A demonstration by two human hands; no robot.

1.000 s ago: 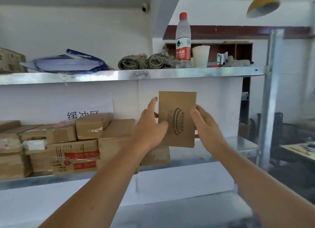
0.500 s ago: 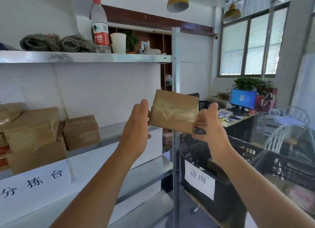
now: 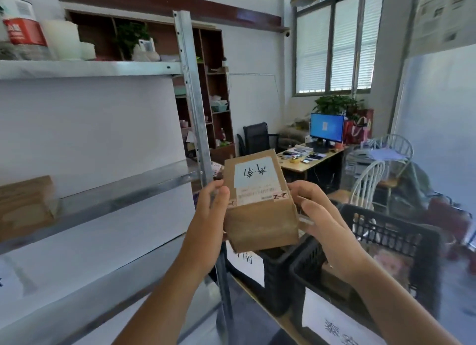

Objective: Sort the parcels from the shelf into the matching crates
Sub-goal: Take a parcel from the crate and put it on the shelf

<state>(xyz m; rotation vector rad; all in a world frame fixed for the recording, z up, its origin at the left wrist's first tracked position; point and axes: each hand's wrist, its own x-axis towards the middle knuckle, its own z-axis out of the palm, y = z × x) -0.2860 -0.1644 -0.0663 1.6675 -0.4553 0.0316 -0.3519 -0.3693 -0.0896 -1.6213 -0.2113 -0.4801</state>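
I hold a small brown cardboard parcel (image 3: 260,215) between both hands, in front of me at chest height. Its top carries a white label with handwritten characters and a barcode strip, seen upside down. My left hand (image 3: 208,215) grips its left side and my right hand (image 3: 319,215) grips its right side. Below and behind the parcel stand two black plastic crates (image 3: 394,231), each with a white paper label on the front; the nearer left crate (image 3: 278,275) is partly hidden by the parcel.
The metal shelf (image 3: 108,190) runs along my left, its upright post (image 3: 195,105) just left of the parcel. One brown box (image 3: 25,205) remains visible on it. Behind the crates are white chairs (image 3: 371,185), a desk (image 3: 309,161) with a monitor, and a bookcase.
My view has swung right from the shelf toward the crates. The parcel has been turned so its labelled face points up, and it now sits lower, over the crates.
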